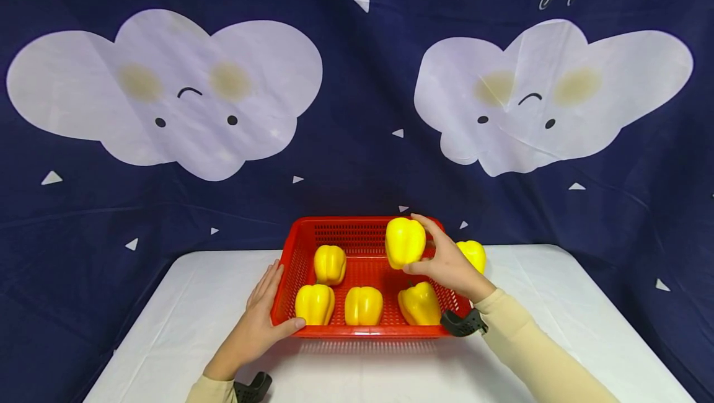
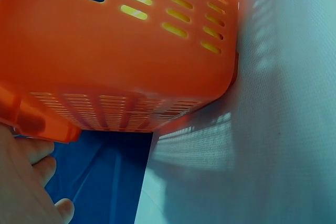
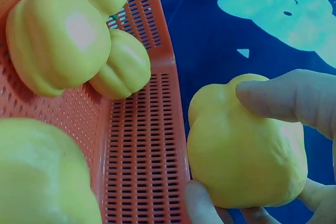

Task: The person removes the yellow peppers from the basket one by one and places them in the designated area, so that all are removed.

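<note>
My right hand [image 1: 446, 261] grips a yellow bell pepper [image 1: 405, 242] above the right rear part of a red plastic basket [image 1: 357, 331]. In the right wrist view the thumb lies over this bell pepper [image 3: 247, 145], with other fingers partly hidden beneath it. My left hand [image 1: 258, 321] rests against the basket's left side, fingers extended along it and thumb over the front rim. Several more yellow bell peppers lie in the basket, such as one at the rear left [image 1: 330, 265] and one at the front right [image 1: 419, 304].
Outside the basket, behind my right hand, another yellow bell pepper [image 1: 472, 255] sits on the white-covered table [image 1: 184, 310]. A dark blue cloth [image 1: 362, 111] with printed clouds hangs behind the table. Each wrist wears a black band.
</note>
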{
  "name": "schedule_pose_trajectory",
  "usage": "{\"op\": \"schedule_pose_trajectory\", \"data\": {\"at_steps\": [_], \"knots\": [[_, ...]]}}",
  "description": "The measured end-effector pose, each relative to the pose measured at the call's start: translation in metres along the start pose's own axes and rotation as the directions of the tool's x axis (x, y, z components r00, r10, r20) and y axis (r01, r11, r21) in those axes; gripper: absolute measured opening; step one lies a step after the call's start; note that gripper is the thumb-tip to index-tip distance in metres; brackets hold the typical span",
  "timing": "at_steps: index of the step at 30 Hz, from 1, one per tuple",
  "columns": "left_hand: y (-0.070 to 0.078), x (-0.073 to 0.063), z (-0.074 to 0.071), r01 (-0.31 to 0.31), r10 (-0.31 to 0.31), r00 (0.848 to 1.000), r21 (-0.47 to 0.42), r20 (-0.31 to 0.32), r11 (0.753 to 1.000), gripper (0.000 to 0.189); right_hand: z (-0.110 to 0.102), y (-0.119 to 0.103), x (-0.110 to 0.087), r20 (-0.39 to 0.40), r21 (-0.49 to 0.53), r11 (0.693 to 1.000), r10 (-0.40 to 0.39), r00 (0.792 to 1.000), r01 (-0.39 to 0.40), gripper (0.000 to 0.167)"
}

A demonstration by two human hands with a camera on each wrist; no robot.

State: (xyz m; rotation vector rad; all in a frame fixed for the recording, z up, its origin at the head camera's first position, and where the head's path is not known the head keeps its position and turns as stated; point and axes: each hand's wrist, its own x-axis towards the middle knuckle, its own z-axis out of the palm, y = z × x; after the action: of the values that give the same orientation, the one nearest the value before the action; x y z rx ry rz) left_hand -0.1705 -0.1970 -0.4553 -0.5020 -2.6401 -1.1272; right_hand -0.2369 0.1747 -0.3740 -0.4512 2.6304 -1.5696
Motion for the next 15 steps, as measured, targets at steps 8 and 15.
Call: {"op": "schedule_pose_trajectory", "data": {"at_steps": [8,15], "knots": [[0.001,-0.001,0.000,0.003,-0.003,1.000,-0.008,0.003,1.000,0.106,-0.013,0.006,-0.010,-0.020,-0.028,0.999,-0.019,1.000,0.018,0.099],[-0.001,0.000,0.000,-0.001,0.001,1.000,-0.016,0.001,1.000,0.105,-0.023,0.014,-0.018,-0.042,-0.026,0.999,-0.039,0.998,0.038,0.098]]}}
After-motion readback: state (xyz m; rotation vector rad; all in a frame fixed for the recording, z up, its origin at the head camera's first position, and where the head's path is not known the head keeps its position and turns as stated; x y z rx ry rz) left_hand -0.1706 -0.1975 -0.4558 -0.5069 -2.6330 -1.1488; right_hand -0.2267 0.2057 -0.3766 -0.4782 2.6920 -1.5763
